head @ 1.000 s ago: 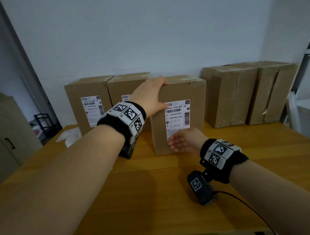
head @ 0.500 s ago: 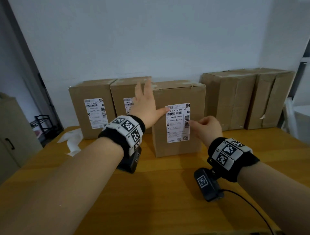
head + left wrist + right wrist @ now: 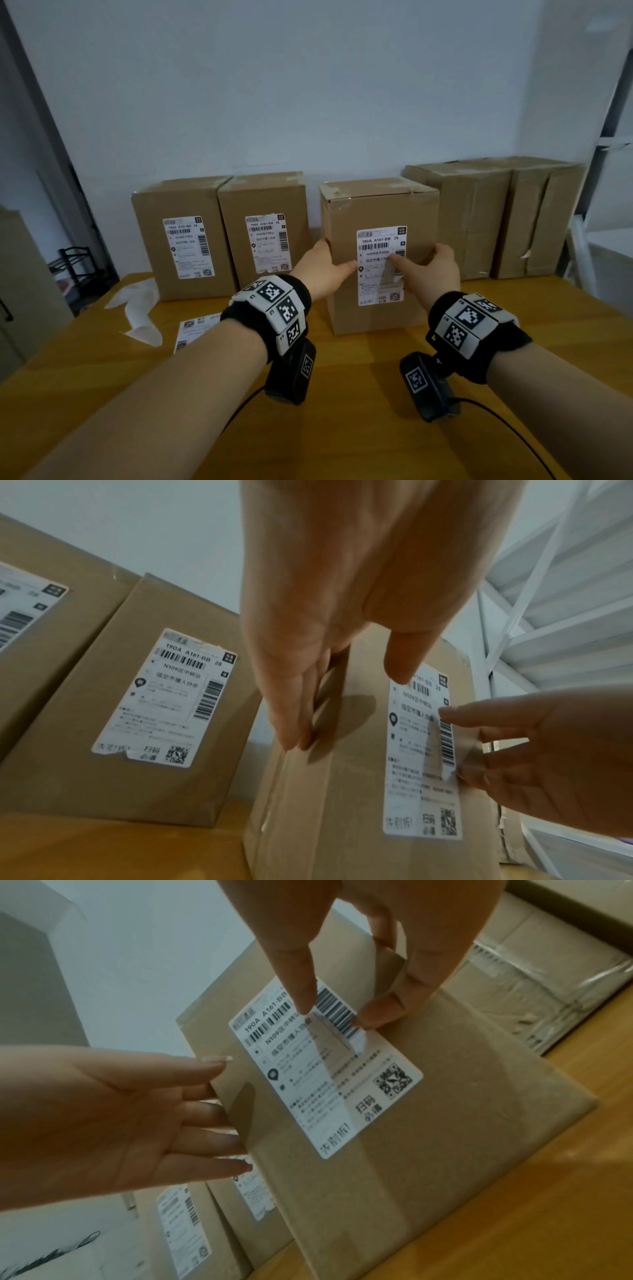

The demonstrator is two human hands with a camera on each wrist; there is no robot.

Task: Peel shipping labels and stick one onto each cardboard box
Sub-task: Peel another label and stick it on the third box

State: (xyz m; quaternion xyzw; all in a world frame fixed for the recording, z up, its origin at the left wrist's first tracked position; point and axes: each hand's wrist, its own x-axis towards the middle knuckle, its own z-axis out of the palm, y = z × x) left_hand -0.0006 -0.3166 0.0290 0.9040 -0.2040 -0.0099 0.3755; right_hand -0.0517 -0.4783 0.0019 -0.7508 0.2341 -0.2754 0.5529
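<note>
Now both hands [image 3: 322,270] [image 3: 433,270] on lbl'd box [image 3: 376,209]

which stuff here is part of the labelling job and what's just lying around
Job: middle box, its label, left hand, right hand; labelled far-left box, labelled second box; bare fourth box, bare fifth box; spare label sheet.
Lying about: white backing paper, black rack, cabinet.

Label [image 3: 378,291] fine print illegible; label sheet [image 3: 191,330] part-hidden.
</note>
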